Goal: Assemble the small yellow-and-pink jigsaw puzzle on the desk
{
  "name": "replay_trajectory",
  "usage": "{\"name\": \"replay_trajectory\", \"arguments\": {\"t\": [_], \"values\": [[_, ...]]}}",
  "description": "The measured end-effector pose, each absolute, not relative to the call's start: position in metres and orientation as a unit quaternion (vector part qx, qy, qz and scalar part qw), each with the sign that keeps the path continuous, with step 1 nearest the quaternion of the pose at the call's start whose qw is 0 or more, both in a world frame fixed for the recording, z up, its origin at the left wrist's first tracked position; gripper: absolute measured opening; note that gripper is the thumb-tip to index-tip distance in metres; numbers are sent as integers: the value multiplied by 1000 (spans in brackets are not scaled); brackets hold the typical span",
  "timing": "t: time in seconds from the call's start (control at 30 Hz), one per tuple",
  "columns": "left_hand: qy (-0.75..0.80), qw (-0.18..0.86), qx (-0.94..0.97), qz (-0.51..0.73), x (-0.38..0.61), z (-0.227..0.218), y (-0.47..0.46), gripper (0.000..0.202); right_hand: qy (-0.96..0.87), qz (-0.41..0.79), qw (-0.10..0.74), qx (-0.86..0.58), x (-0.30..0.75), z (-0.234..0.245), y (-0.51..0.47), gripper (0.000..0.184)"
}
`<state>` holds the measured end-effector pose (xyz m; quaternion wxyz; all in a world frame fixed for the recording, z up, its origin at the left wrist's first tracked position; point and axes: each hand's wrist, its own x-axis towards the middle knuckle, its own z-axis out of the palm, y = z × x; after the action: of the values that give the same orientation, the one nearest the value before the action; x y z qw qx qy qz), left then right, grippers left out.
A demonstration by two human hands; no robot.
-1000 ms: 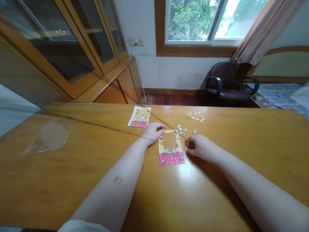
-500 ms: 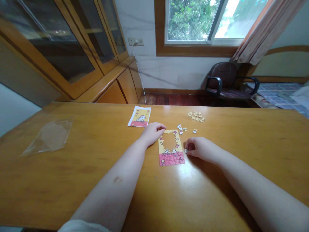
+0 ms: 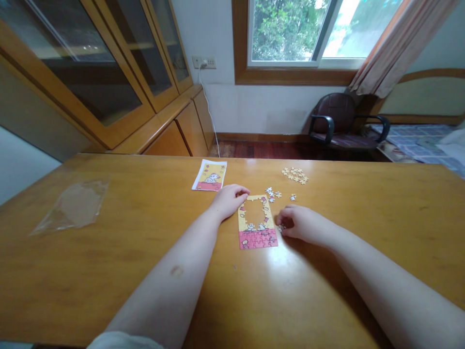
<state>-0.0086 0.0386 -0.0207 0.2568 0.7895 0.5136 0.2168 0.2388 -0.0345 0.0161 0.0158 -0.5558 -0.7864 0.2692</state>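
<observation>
**Right hand (image 3: 300,223) pinches a puzzle piece (image 3: 281,228) beside a part-built jigsaw (image 3: 257,239)**

The jigsaw lies flat on the wooden table (image 3: 72,281), between the two hands. Its near part is a filled pink band; yellow sides and a far yellow edge surround a gap through which the tabletop shows.

The right hand, just right of the jigsaw, has its fingers curled in and nearly closed, with the small piece between thumb and fingertips. The left hand (image 3: 229,200) rests at the jigsaw's far left corner, fingers loosely bent; whether it grips the edge, I cannot tell.

Just beyond the far right corner lies a small cluster of loose pieces (image 3: 271,195), with a single piece (image 3: 293,197) to its right. Farther off sits a group of pale yellow pieces (image 3: 295,175).

A picture sheet (image 3: 209,177) showing a white duck-like figure on yellow and pink lies beyond the left hand. A clear plastic bag (image 3: 78,206) lies well to the left.
</observation>
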Motion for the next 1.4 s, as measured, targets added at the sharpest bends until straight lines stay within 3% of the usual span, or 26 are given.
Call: {"name": "replay_trajectory", "arguments": {"t": [0.37, 0.6, 0.77, 1.0, 1.07, 1.17, 1.3, 1.4], "values": [[518, 260, 787, 213, -8, -20, 38, 25, -769, 295, -10, -566, 236, 22, -37, 10], [518, 255, 789, 209, -8, -19, 38, 25, -777, 339, 113, -519, 228, 21, -42, 10], [515, 252, 791, 214, -7, -20, 38, 25, -744, 397, 147, -517, 210, 8, -53, 11], [514, 249, 793, 214, -8, -22, 40, 25, -823, 248, 188, -474, 204, -4, -54, 14], [515, 249, 792, 213, -8, -22, 39, 25, -852, 188, 161, -461, 206, 3, -57, 18], [516, 252, 791, 212, -8, -23, 39, 25, -885, 116, 37, -449, 203, 21, -72, 27], [515, 256, 788, 221, -9, -23, 39, 24, -869, 115, -119, -467, 191, 36, -98, 41], [517, 258, 786, 222, -8, -22, 39, 24, -859, 104, -158, -475, 185, 35, -106, 56]]}}
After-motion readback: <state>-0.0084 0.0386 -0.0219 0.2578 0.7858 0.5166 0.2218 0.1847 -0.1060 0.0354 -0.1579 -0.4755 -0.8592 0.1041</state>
